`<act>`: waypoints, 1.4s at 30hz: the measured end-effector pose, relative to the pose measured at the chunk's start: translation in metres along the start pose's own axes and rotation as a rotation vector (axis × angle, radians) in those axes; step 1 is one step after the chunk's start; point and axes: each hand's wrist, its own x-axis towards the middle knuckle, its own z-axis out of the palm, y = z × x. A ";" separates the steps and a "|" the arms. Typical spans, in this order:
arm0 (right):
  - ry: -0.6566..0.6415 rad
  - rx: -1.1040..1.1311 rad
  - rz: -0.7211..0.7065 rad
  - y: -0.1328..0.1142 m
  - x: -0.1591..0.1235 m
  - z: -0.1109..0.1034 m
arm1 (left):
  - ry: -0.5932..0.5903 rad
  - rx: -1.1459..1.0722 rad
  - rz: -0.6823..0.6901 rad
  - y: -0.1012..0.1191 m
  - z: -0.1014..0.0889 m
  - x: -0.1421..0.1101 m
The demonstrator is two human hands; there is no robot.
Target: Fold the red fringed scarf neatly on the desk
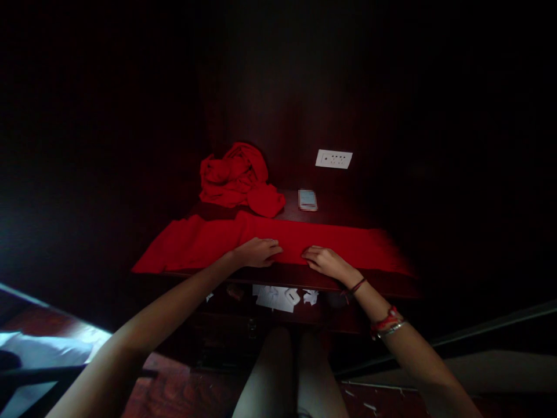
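A long red cloth [348, 239] lies stretched along the front of a dark wooden shelf, several folds showing at its left part. My left hand [260, 252] rests on the cloth near its front edge, fingers bent and closed on the fabric, with a ring on one finger. A short gap to the right, my right hand [324, 259] has its fingers curled together on the same edge. The fingertips partly hide how much fabric each hand grips. Behind the left part of the cloth sits a crumpled red cloth heap [237, 180], which neither hand touches.
A phone [307, 200] lies behind the cloth, below a white wall socket [333, 159]. Under the front edge, an open compartment holds papers [272, 296], a small white case [292, 296] and crumpled paper [310, 296]. Dark panels rise on both sides.
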 end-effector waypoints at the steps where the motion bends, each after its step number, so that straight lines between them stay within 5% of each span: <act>1: -0.001 -0.039 0.012 -0.002 -0.001 0.000 | -0.007 0.011 0.013 0.002 -0.001 0.002; 20: 0.054 -0.057 0.131 -0.009 -0.003 0.002 | -0.015 0.109 -0.025 0.007 -0.006 0.017; 33: 0.241 -0.073 0.301 -0.019 0.003 0.012 | 0.089 0.143 -0.045 0.011 0.000 0.010; 42: 0.262 -0.049 0.208 -0.014 -0.005 0.011 | 0.079 0.219 -0.033 0.005 0.001 0.005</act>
